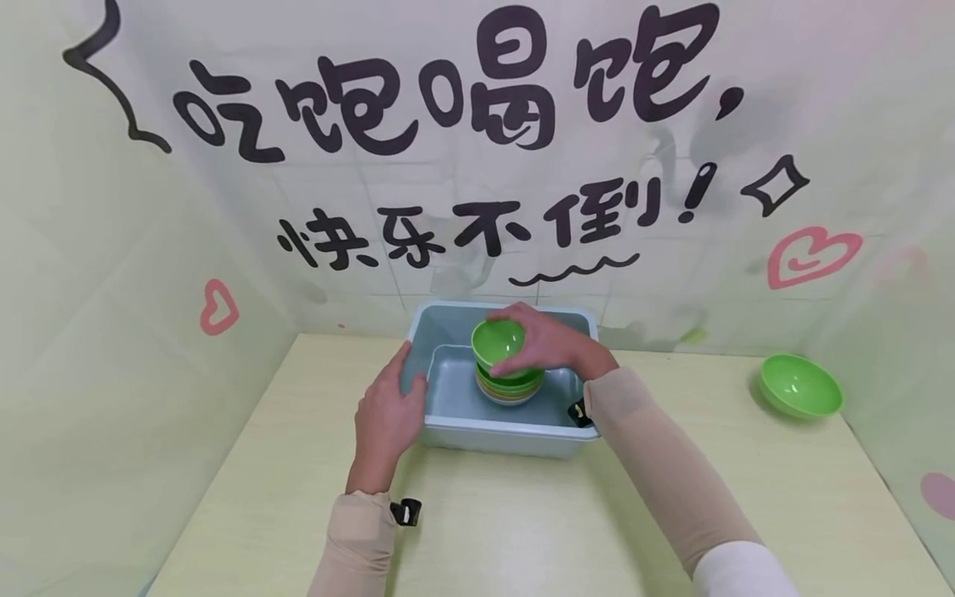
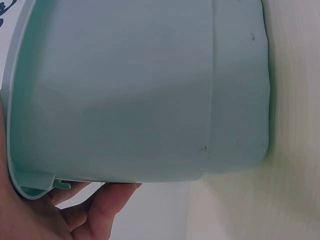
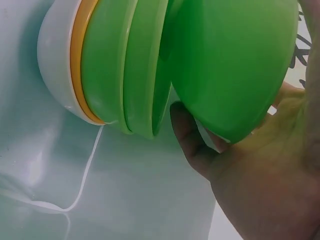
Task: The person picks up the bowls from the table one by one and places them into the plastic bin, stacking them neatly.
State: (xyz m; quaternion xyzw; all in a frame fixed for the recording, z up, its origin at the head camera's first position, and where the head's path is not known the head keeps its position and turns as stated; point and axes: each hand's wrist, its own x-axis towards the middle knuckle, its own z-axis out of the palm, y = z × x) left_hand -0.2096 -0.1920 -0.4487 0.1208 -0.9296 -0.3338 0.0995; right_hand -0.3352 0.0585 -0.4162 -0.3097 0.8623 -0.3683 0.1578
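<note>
A light blue plastic basin (image 1: 492,441) rests on the table against the back backdrop. My left hand (image 1: 388,414) grips its left end at the rim; the left wrist view shows fingers (image 2: 107,210) curled by the basin's wall. Inside the basin is a stack of bowls (image 1: 509,393): in the right wrist view, a white bowl (image 3: 54,60) is lowest, then an orange bowl (image 3: 78,65) and two green ones. With my right hand (image 1: 550,340) I hold another green bowl (image 3: 235,60) by its side, tilted, right over the stack's top rim.
At the far right of the pale wooden table (image 1: 485,531), a wider green bowl (image 1: 800,385) leans near the side backdrop. Behind the basin hangs a printed backdrop (image 1: 477,274) with black writing. A black strap piece (image 1: 406,512) sticks out at my left wrist.
</note>
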